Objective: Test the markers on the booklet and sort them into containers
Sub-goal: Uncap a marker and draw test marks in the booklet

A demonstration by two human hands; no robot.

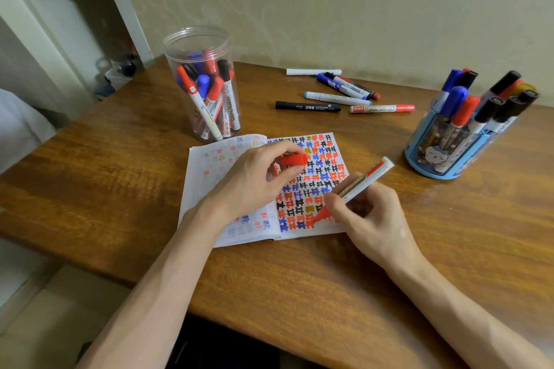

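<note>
An open booklet (215,159) lies on the wooden table, its right page covered with red, blue, black and gold marks. My right hand (371,219) grips an uncapped red marker (364,178), its red tip touching the lower part of the page. My left hand (251,177) rests on the booklet and pinches the red cap (293,160). A clear jar (204,84) holding several markers stands behind the booklet. At the right stands a blue holder (443,159), also with several markers.
Several loose markers (338,97) lie at the back of the table near the wall, among them a black one (307,106) and a red-capped one (382,108). A white shelf unit (60,24) stands to the left. The table's front edge (239,329) runs below my forearms.
</note>
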